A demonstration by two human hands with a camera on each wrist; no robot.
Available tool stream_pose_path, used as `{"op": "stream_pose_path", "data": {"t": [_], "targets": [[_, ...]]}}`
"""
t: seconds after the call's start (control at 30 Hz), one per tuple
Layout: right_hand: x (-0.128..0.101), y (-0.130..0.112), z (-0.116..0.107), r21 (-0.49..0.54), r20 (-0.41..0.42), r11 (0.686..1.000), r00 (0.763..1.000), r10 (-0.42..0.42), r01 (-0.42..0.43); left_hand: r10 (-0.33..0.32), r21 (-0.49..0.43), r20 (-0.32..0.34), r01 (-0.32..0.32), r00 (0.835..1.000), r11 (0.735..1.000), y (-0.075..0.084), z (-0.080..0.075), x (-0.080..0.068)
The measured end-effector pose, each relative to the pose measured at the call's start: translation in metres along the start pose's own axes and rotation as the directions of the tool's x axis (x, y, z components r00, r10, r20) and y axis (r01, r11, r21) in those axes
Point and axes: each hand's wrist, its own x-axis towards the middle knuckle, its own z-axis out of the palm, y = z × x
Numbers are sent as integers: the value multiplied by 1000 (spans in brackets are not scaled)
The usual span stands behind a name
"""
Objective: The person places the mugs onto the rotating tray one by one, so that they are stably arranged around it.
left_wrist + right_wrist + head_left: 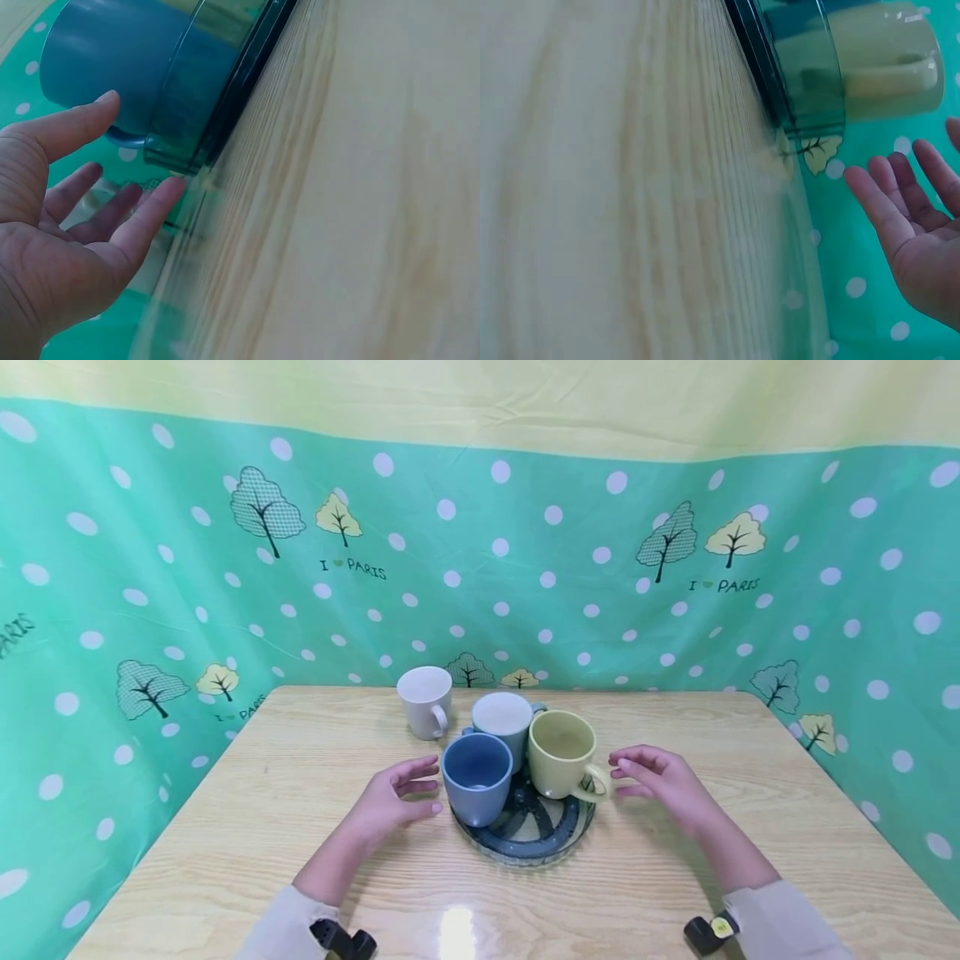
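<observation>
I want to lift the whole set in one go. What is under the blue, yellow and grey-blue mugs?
A round dark tray with a clear ribbed rim sits under the blue mug, yellow mug and grey-blue mug. Its spoked pattern shows in front; the mugs cover the rest.

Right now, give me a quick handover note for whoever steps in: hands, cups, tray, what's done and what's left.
Left hand: open, beside the blue cup, holding nothing.
Right hand: open, by the yellow cup, near its handle, holding nothing.
Tray: carries the blue, yellow and light blue cup.
Done: three cups on the tray.
Left: white cup stands off it, on the table, probably next.
</observation>
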Motion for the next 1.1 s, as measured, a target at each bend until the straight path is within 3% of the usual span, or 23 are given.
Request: {"op": "stream_pose_path", "data": {"t": [0.13, 0.33, 0.63, 0.87, 1.1], "targets": [[8, 7, -3, -19, 26, 999, 999, 37, -37, -23, 11, -45, 23, 999, 1000, 4, -6, 0], [21, 17, -3, -46, 87, 995, 992, 92, -88, -7, 53, -95, 12, 995, 999, 5, -16, 2], [43, 19, -2, 34, 192, 991, 974, 117, -126, -22, 106, -195, 43, 980, 993, 9, -27, 22], [49, 24, -2, 42, 280, 990, 953, 116, -132, -41, 89, -196, 59, 980, 994, 8, -28, 41], [52, 27, 2, 41, 262, 991, 958, 113, -128, -20, 74, -188, 34, 982, 997, 11, -24, 53]]}}
